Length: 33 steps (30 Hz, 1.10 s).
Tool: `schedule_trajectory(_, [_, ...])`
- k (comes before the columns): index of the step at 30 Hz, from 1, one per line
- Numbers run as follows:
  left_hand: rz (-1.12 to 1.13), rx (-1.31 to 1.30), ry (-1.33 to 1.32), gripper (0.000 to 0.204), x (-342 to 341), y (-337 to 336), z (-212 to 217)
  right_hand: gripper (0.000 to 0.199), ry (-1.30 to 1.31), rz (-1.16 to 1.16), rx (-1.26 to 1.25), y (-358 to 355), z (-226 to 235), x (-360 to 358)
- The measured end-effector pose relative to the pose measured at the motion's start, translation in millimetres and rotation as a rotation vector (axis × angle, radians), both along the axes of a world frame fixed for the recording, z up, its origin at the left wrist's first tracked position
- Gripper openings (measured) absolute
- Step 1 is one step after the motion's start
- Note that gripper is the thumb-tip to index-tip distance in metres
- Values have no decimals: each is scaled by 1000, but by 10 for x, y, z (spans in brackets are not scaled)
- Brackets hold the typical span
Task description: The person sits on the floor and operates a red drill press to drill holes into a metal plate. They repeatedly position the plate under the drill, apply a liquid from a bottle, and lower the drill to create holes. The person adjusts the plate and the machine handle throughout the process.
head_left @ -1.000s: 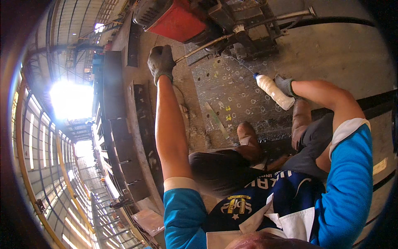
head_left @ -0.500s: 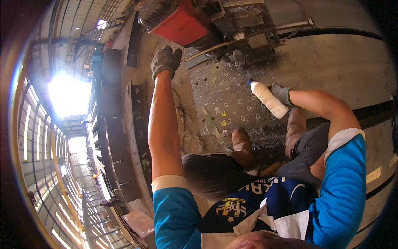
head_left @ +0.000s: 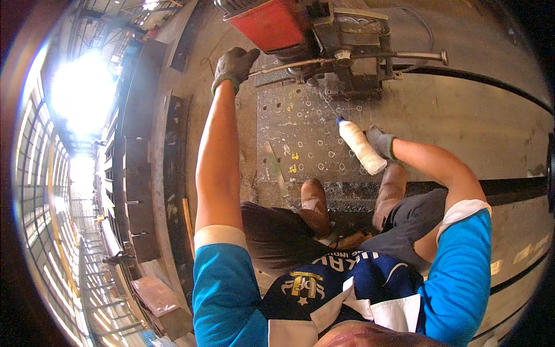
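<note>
My left hand (head_left: pixel 236 66), in a dark grey work glove, is curled closed at the left end of a long metal lever (head_left: pixel 289 68); the fingers partly hide that end. The lever runs to the hub of a drilling machine with a red motor housing (head_left: pixel 269 26). This machine stands on a dark steel plate (head_left: pixel 315 150) marked with chalk circles and several punched holes. My right hand (head_left: pixel 380 143), also gloved, is closed round a plastic bottle (head_left: pixel 359 144) of whitish liquid. The bottle is tilted, its blue cap toward the drill's base.
A thin flat metal strip (head_left: pixel 276 169) lies on the plate's left part. My boots (head_left: pixel 315 202) are at its near edge. A black cable (head_left: pixel 485 75) curves off to the right from the machine. Dark steel beams (head_left: pixel 141 191) line the left side.
The view has shifted, so the machine and plate sit slightly differently in the picture. My left hand stays by the lever's end, and the bottle stays in my right hand, still tilted.
</note>
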<state>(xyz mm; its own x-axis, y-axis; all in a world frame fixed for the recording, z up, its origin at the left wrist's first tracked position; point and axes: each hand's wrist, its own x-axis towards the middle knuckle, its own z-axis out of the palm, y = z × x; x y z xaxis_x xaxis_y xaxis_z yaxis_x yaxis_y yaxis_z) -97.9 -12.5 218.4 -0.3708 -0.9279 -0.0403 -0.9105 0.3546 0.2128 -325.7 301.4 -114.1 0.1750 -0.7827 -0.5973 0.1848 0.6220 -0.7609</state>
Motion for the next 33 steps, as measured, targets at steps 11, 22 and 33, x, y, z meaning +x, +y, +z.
schedule_trajectory(11, [28, -18, 63, 61, 62, 4, -56, 43, -116, -18, -10, 67, 30, -27])
schedule_trajectory(22, [26, -62, 75, 60, -1, 11, -74, 44, -173, -21, -22, -7, 19, -116])
schedule_trajectory(33, [97, -142, 126, 59, 78, 58, -255, 45, -408, -55, -132, 114, -223, -92])
